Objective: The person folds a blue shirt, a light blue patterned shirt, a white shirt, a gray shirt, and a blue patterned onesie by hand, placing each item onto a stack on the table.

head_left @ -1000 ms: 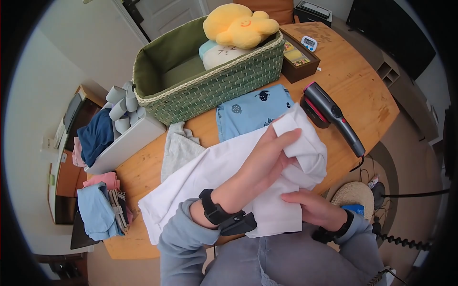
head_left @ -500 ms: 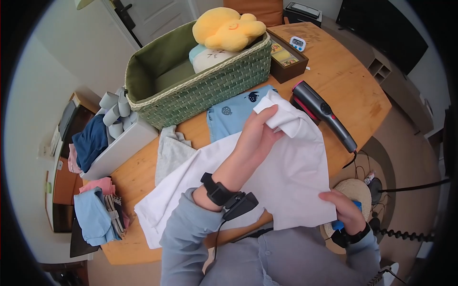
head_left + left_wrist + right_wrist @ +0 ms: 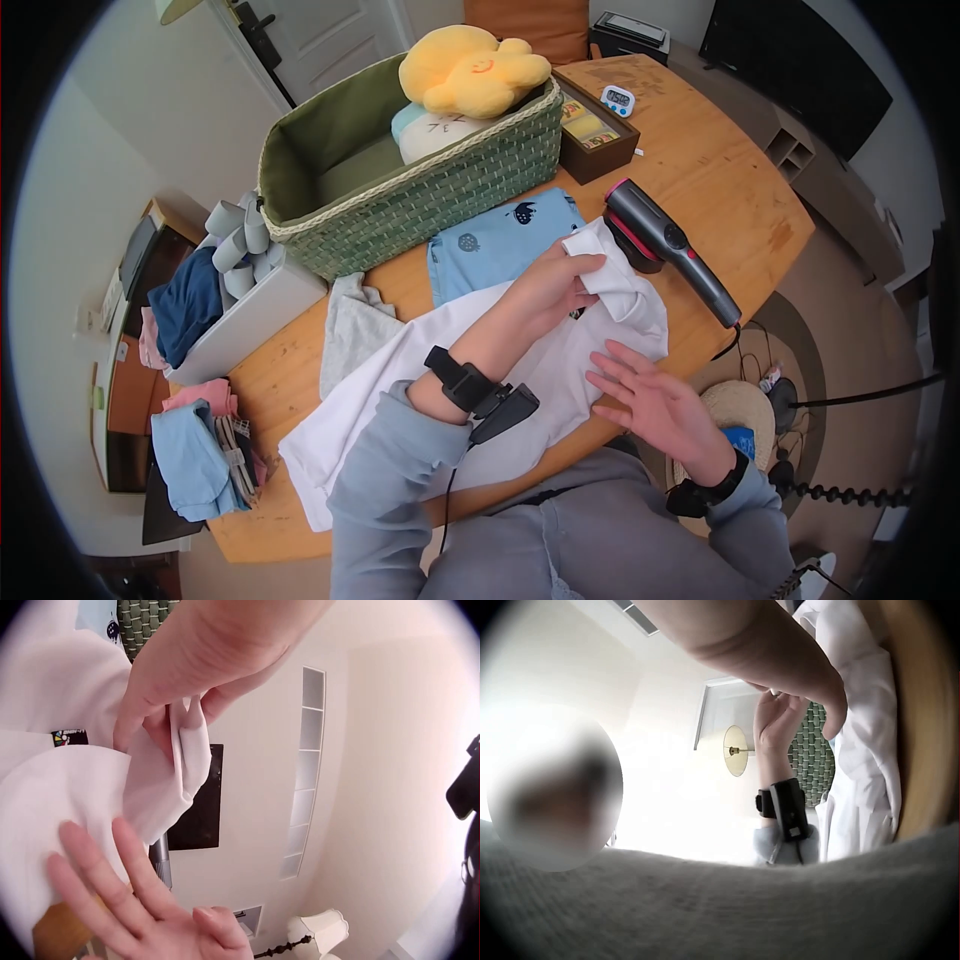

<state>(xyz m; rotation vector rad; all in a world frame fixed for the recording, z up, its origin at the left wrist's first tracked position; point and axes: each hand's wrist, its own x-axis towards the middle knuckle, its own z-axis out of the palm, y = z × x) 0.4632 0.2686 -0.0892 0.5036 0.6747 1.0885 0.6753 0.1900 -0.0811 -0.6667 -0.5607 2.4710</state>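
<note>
At frame centre, I note left grip (image 3: 550,290) pinching white garment (image 3: 562,380), right grip (image 3: 668,405) released; I judge the garment soft, light, best held by its edges.

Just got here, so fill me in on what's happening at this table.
A person is handling a white cloth at a wooden table. The left hand grips a bunched part of it, while the rest spreads leftward over the tabletop. The right hand is open near the cloth, fingers spread; whether it touches is hard to tell. A blue printed cloth lies beyond, in front of a green basket holding plush toys.
</note>
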